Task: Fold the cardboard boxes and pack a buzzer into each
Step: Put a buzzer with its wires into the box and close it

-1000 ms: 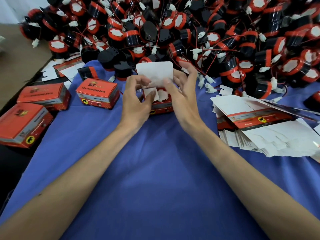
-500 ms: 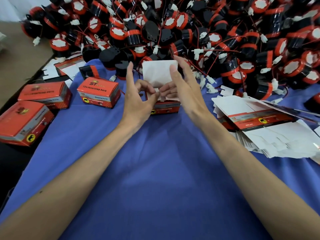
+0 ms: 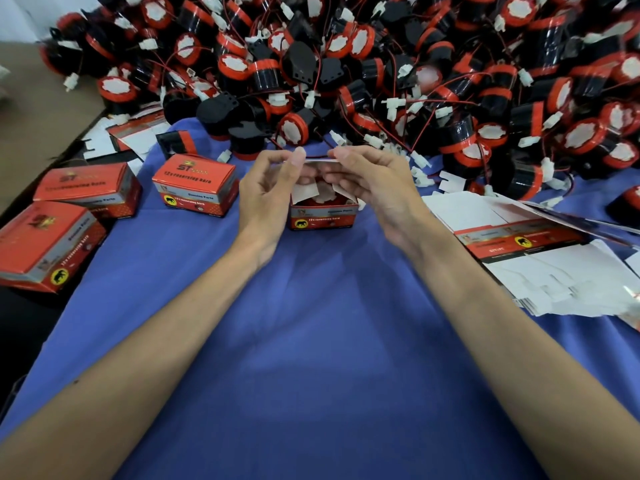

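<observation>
Now closing box (image 3: 323, 219) at 12 o'clock; left hand (image 3: 268, 194), right hand (image 3: 375, 188) pinch lid (image 3: 318, 161). Next, likely tuck lid in.

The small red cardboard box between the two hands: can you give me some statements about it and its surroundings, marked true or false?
1. The small red cardboard box is open at the top. True.
2. Only the left hand holds its white lid flap. False: the right hand pinches it too.
3. The box is empty. False: a red and white round buzzer shows inside.
4. Three closed red boxes lie to the person's left. True.
5. The stack of flat unfolded cardboard blanks lies on the person's left. False: it lies on the right.
</observation>
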Demonstrator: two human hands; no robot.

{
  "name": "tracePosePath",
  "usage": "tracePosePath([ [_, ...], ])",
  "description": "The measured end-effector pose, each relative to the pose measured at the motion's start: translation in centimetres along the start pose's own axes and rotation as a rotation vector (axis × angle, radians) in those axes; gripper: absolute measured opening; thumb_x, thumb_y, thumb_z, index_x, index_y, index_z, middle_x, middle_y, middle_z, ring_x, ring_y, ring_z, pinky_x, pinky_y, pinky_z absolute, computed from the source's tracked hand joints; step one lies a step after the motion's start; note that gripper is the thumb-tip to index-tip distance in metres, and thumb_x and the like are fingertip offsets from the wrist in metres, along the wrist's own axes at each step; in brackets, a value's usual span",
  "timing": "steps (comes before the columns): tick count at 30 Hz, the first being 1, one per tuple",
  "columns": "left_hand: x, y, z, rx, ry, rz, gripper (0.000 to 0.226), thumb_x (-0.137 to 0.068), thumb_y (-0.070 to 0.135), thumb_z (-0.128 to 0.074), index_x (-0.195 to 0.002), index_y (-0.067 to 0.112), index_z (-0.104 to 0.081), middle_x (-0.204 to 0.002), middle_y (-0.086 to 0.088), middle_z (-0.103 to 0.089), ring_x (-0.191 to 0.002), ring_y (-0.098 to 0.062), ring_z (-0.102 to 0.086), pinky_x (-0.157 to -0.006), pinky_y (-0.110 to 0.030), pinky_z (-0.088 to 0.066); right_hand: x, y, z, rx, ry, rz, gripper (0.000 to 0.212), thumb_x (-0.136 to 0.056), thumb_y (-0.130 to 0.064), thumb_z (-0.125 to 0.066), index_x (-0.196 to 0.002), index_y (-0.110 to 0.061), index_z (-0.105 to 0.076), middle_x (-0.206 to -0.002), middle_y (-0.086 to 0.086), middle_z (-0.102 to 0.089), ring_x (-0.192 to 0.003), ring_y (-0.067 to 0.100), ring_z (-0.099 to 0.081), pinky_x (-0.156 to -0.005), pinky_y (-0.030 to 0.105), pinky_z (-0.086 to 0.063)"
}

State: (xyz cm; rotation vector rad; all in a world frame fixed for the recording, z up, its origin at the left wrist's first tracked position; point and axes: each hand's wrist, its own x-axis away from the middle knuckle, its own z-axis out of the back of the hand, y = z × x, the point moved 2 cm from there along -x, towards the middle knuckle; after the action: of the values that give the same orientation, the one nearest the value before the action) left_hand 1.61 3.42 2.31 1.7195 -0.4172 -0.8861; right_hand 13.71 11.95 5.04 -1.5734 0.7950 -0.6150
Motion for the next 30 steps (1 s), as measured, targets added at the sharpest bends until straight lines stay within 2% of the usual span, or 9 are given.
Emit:
tracePosePath([
  [5,0.1,-0.1,0.4,-0.001,-0.018,0.044,0.014,-0.093,0.01,-0.061,-0.083,0.02,-0.059,-0.071,0.011,-0.07,-0.07,-0.006,-0.069,-0.064,-0.019,-0.052,0.0,0.2,0.2,0.016,-0.059,-0.039,0.014,-0.085,0.001,-0.066,-0.094,-0.01,-0.07,-0.081,0.005,-0.073,-0.074,0.012,-0.07,-0.074,0.017,-0.054],
  [8,0.3,-0.1,0.2,-0.093,-0.063,0.003,0.013,-0.091,0.014,-0.066,-0.09,0.027,-0.064,-0.088,0.009,-0.07,-0.083,-0.01,-0.069,-0.075,-0.023,-0.055,-0.1,0.4,0.2,0.06,-0.061,0.0,0.016,-0.086,0.002,-0.065,-0.098,-0.007,-0.07,-0.088,0.008,-0.072,-0.077,0.014,-0.071,-0.073,0.017,-0.054],
  [11,0.5,0.1,0.1,-0.149,-0.088,-0.036,0.016,-0.09,0.015,-0.068,-0.096,0.029,-0.063,-0.095,0.01,-0.069,-0.085,-0.001,-0.066,-0.073,-0.015,-0.052,-0.2,0.5,0.2,0.159,-0.052,0.032,0.023,-0.085,-0.004,-0.069,-0.107,-0.007,-0.068,-0.096,0.007,-0.072,-0.086,0.015,-0.071,-0.079,0.021,-0.056],
  [15,0.7,0.0,0.1,-0.208,-0.09,-0.039,0.015,-0.091,0.015,-0.066,-0.103,0.023,-0.062,-0.097,0.006,-0.07,-0.088,-0.003,-0.068,-0.073,-0.016,-0.053,-0.3,1.1,-0.1,0.285,-0.004,0.096,0.029,-0.084,-0.005,-0.071,-0.112,-0.006,-0.068,-0.1,0.005,-0.072,-0.09,0.014,-0.07,-0.085,0.027,-0.056],
  [21,0.8,0.3,0.0,-0.2,-0.045,-0.069,0.014,-0.091,0.006,-0.063,-0.096,0.019,-0.065,-0.087,0.006,-0.071,-0.078,-0.002,-0.069,-0.073,-0.016,-0.052,0.1,1.9,-0.8,0.389,0.118,0.326,0.016,-0.087,-0.003,-0.065,-0.096,-0.012,-0.075,-0.085,-0.014,-0.071,-0.075,0.004,-0.068,-0.076,0.019,-0.055],
  [23,0.8,0.4,0.0,-0.138,-0.027,-0.056,0.013,-0.091,0.002,-0.062,-0.096,0.013,-0.066,-0.085,0.0,-0.07,-0.075,-0.004,-0.069,-0.073,-0.017,-0.053,0.4,2.2,-1.1,0.52,0.178,0.453,0.017,-0.089,-0.004,-0.062,-0.097,-0.01,-0.075,-0.087,-0.013,-0.071,-0.077,0.0,-0.067,-0.073,0.013,-0.052],
  [25,0.8,0.6,-0.2,-0.097,-0.014,-0.047,0.014,-0.09,-0.001,-0.061,-0.098,0.01,-0.066,-0.083,-0.003,-0.069,-0.072,-0.003,-0.068,-0.071,-0.016,-0.052,0.4,2.3,-1.3,0.633,0.228,0.551,0.018,-0.091,-0.004,-0.059,-0.099,-0.009,-0.075,-0.09,-0.005,-0.074,-0.079,0.003,-0.067,-0.072,0.016,-0.053],
  [27,0.9,0.6,-0.2,-0.086,-0.01,-0.039,0.015,-0.09,-0.003,-0.061,-0.099,0.008,-0.066,-0.082,-0.003,-0.069,-0.071,-0.002,-0.068,-0.07,-0.015,-0.052,0.3,2.5,-1.3,0.602,0.246,0.543,0.019,-0.091,-0.002,-0.058,-0.098,-0.008,-0.075,-0.088,-0.002,-0.074,-0.074,0.002,-0.067,-0.071,0.02,-0.055],
  [30,0.8,0.5,-0.1,-0.065,-0.007,-0.027,0.016,-0.089,-0.003,-0.062,-0.099,0.01,-0.066,-0.084,-0.003,-0.069,-0.073,-0.002,-0.068,-0.07,-0.015,-0.052,0.1,2.6,-1.2,0.547,0.246,0.497,0.021,-0.089,0.002,-0.057,-0.097,-0.006,-0.075,-0.081,-0.008,-0.071,-0.064,-0.004,-0.065,-0.068,0.015,-0.054],
])
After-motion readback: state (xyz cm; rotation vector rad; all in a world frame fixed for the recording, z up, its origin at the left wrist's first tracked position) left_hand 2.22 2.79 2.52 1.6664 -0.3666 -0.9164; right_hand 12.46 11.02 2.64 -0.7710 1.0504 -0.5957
